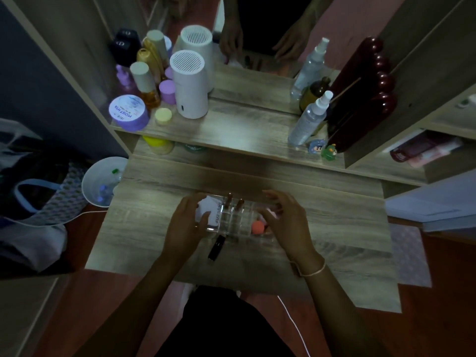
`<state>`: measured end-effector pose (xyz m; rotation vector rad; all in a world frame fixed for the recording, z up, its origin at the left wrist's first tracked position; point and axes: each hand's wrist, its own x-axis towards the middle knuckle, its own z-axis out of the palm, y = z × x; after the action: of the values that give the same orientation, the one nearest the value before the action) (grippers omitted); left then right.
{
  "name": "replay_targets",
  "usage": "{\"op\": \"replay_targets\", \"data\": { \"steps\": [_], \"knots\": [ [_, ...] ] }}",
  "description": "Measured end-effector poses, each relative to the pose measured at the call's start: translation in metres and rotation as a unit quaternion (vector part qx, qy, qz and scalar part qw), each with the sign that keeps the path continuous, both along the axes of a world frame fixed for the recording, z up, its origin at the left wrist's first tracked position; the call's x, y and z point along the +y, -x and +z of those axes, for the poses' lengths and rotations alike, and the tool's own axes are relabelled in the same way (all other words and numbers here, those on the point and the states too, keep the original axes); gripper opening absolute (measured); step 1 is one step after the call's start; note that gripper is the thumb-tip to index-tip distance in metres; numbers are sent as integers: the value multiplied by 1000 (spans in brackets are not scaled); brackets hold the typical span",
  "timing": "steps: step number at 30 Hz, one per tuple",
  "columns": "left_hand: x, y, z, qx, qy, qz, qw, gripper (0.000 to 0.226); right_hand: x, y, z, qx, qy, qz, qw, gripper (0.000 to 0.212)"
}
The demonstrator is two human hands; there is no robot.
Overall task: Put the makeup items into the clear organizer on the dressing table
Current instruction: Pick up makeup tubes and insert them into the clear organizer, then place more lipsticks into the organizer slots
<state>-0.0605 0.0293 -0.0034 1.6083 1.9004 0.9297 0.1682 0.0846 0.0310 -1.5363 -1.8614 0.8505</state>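
Black makeup tube [217,247] lies on the dressing table [144,228] just before the clear organizer [239,220] — long axis near-to-far, slightly tilted. Left hand [186,222] and right hand [286,222] clasp the organizer's ends, fingers curled.

The grey-brown wood-grain tabletop [334,220] carries a clear plastic organizer [237,220]. Inside the organizer sit a coral-orange round sponge [257,227] and a white packet with black lettering [215,213]; just in front of it lies a glossy black tube [217,247].
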Motion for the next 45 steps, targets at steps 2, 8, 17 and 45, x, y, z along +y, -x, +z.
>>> {"op": "replay_targets", "data": {
  "steps": [2,8,17,45],
  "knots": [
    [-7,5,-5,8,5,11,1000,37,-3,-15,0,-2,-2,-27,1000,33],
    [-26,-3,-6,23,11,44,999,24,-20,-60,-17,-42,4,-68,997,20],
    [-53,-51,-36,109,124,-20,986,32,-50,-84,-66,-106,106,-97,984,37],
    [-15,-49,-3,-130,64,-20,989,26,-35,-36,1,7,75,-165,983,53]
  ]
}}
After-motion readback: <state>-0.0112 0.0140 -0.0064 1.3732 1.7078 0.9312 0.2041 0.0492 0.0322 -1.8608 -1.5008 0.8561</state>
